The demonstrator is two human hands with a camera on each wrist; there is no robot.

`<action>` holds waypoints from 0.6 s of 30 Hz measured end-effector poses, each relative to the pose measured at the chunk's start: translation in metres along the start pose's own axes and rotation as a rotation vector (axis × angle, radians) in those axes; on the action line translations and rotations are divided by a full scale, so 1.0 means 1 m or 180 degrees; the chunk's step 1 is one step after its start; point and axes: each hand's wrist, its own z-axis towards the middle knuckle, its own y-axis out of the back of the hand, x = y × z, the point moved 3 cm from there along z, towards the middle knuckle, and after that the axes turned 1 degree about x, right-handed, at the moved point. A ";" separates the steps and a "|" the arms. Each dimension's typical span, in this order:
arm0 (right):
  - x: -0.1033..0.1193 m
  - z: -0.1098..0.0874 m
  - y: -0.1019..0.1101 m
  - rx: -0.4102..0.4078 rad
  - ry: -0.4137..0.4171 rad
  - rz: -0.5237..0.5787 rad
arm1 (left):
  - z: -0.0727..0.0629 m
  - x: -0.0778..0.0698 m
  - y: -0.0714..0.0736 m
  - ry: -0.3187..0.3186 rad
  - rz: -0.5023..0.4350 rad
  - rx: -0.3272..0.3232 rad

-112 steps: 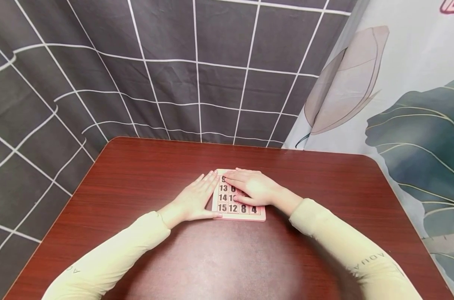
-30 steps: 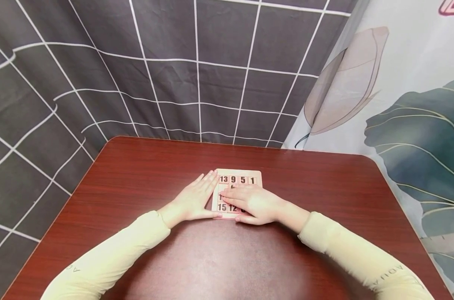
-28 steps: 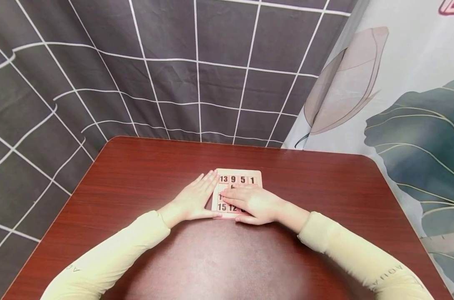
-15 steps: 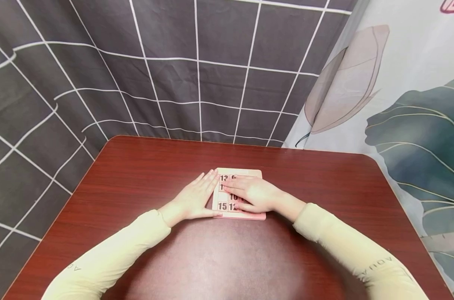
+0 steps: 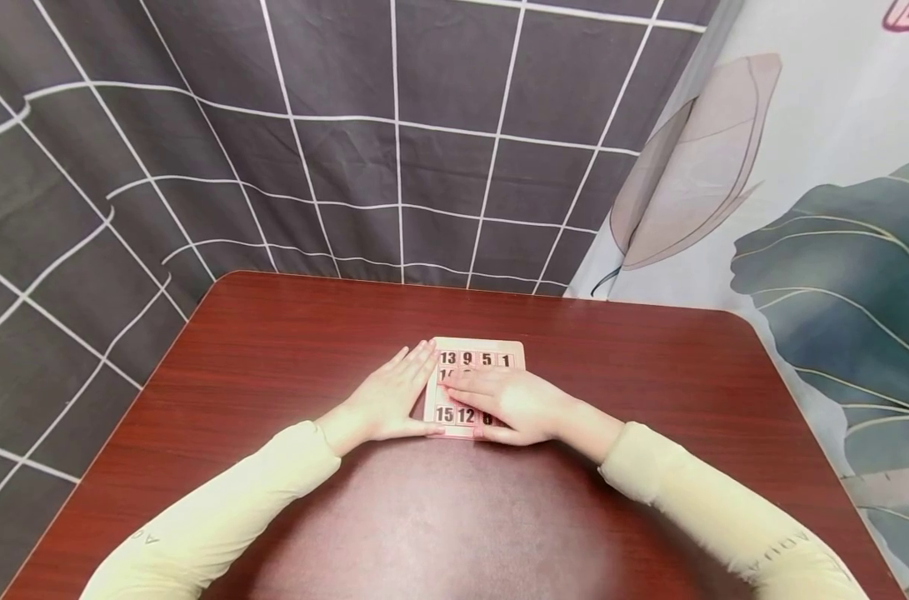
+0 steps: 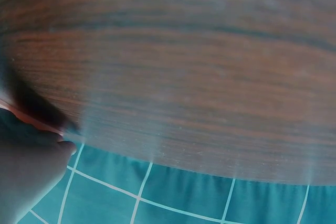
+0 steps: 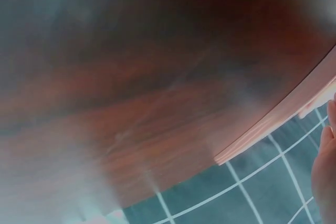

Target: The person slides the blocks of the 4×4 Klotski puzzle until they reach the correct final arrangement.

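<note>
A pale number sliding puzzle (image 5: 478, 343) lies flat on the dark red wooden table (image 5: 304, 333). Its far row reads 13, 9, 5, 1, and the near row shows 15, 12 and part of an 8. My left hand (image 5: 390, 398) lies along the left edge, fingers straight and thumb at the near left corner. From the right, my right hand (image 5: 516, 402) reaches over the board with straight fingers, fingertips on the left column around the second and third rows. It hides most of the middle tiles. In the right wrist view the puzzle's side (image 7: 283, 116) shows beside the right hand (image 7: 324, 177).
Behind and left of the table hangs a dark curtain (image 5: 334, 158) with a white grid. A white curtain with leaf prints (image 5: 836, 250) hangs at the right. Pale yellow sleeves (image 5: 229, 508) cover both forearms, and the near tabletop reflects light.
Tile 13 has gone to the far left corner, with 9 now right of it. Tile 14 has slid up to the second row. The right hand shifted over the board; the left stayed put.
</note>
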 end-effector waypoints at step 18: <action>0.013 0.001 -0.005 0.0119 0.0159 -0.0053 | 0.000 0.001 0.001 0.0036 0.0021 0.0046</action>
